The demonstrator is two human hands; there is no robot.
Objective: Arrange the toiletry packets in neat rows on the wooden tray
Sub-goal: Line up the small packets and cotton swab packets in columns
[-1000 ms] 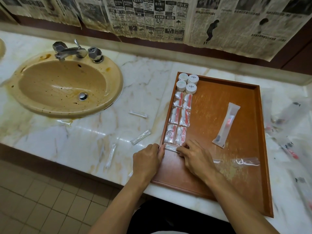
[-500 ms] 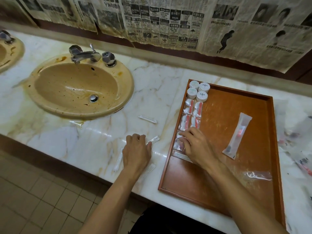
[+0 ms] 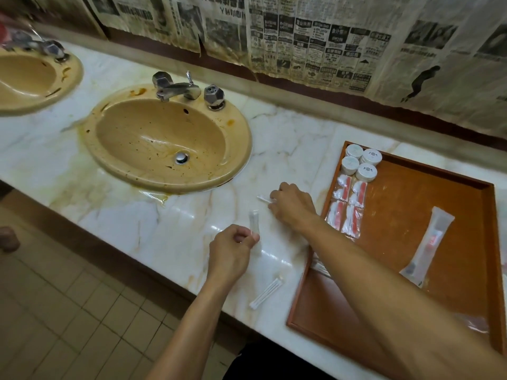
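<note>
While both hands are working off the wooden tray (image 3: 307,272), each one's grabbing a swab packet.
Left hand (image 3: 230,253) is pinching an upright packet (image 3: 254,219); right hand (image 3: 292,205) is gripping another packet (image 3: 264,199) poking out leftward.

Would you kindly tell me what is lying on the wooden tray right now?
On the wooden tray: four round white containers, red-and-white packets in two columns, and a long toothbrush packet. The right forearm covers the tray's near left part.

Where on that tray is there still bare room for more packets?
The tray is bare between the red packets and the long pouch, and along its near end. Its far left corner is crowded: four round caps, packets below.
</note>
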